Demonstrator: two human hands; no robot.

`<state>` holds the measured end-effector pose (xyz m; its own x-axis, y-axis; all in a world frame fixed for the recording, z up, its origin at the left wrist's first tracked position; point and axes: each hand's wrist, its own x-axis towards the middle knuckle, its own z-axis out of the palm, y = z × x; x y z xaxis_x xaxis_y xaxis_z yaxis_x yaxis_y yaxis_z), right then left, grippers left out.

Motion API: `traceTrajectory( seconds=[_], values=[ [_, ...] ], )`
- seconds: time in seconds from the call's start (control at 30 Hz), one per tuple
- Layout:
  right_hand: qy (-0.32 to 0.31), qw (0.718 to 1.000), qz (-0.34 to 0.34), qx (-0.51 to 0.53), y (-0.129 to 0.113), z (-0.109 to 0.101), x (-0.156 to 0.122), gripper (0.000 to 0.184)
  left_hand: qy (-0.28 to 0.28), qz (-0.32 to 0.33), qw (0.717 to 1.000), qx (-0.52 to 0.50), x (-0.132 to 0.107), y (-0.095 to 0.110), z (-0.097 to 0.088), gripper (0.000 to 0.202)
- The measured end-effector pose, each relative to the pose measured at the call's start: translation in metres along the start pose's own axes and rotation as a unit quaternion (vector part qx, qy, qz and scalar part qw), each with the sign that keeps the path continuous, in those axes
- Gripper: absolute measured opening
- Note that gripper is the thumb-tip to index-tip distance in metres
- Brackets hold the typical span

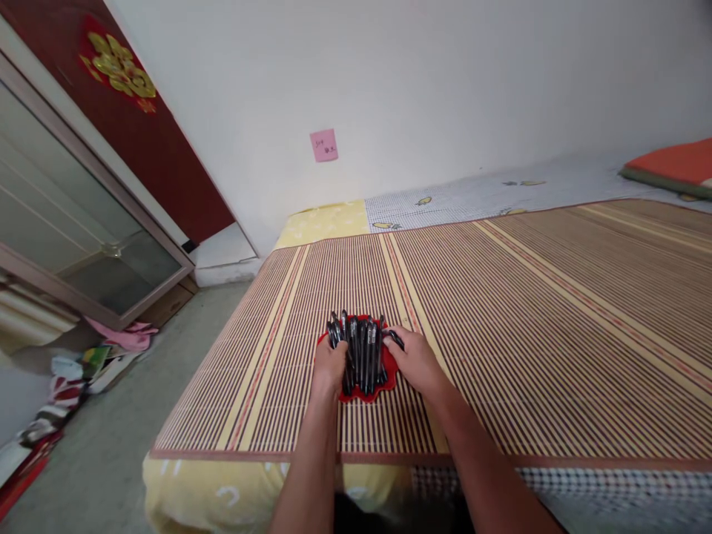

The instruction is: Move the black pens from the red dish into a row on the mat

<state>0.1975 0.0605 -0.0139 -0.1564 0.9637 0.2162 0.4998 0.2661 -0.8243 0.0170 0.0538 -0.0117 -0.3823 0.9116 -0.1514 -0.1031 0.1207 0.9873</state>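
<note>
A bunch of several black pens [360, 348] lies on a small red tray [389, 368] on the striped bamboo mat [528, 319] of a bed. My left hand [329, 368] rests on the left side of the pens, fingers curled around some of them. On the right side, my right hand [414, 361] has its fingers closed on one black pen [394, 338]. Both forearms reach in from the bed's near edge.
The bed's near edge [389, 460] runs just below my hands, with yellow and checked sheets under the mat. An orange pillow [670, 167] lies at the far right. A pink note [323, 144] sticks on the white wall. Clothes and clutter [83, 371] lie on the floor by a glass door at left.
</note>
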Motion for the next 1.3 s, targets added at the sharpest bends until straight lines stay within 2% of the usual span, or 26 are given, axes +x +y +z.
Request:
traceTrajectory(
  seconds=[0.17, 0.27, 0.37, 0.5, 0.7, 0.97, 1.17, 1.3],
  values=[
    [-0.012, 0.994, -0.007, -0.111, -0.017, 0.001, -0.004, 0.028, -0.016, -0.007, 1.000, -0.023, 0.001, 0.000, -0.001, 0.018],
    [-0.026, 0.980, 0.014, -0.199, -0.026, 0.008, -0.005, 0.033, -0.024, 0.001, 0.999, -0.037, 0.001, 0.000, -0.002, 0.027],
    [-0.045, 0.962, 0.031, -0.266, -0.033, 0.015, -0.005, 0.039, -0.044, -0.008, 0.998, -0.048, 0.000, 0.001, -0.002, 0.025],
    [-0.064, 0.950, 0.031, -0.304, -0.042, 0.018, -0.006, 0.043, -0.085, -0.034, 0.993, -0.069, -0.005, 0.006, -0.001, 0.023],
    [-0.067, 0.944, -0.002, -0.323, -0.043, 0.021, -0.006, 0.049, -0.140, -0.066, 0.984, -0.090, -0.013, 0.015, 0.001, 0.043],
    [-0.036, 0.970, -0.030, -0.240, -0.035, 0.023, -0.007, 0.052, -0.147, -0.022, 0.981, -0.124, -0.013, 0.015, 0.005, 0.051],
    [-0.014, 0.995, -0.046, -0.085, -0.032, 0.032, -0.010, 0.057, -0.131, -0.033, 0.977, -0.164, -0.011, 0.015, 0.006, 0.055],
    [0.051, 0.995, -0.084, 0.027, -0.034, 0.037, -0.010, 0.055, -0.114, 0.041, 0.978, -0.168, -0.013, 0.021, 0.004, 0.051]
  ],
)
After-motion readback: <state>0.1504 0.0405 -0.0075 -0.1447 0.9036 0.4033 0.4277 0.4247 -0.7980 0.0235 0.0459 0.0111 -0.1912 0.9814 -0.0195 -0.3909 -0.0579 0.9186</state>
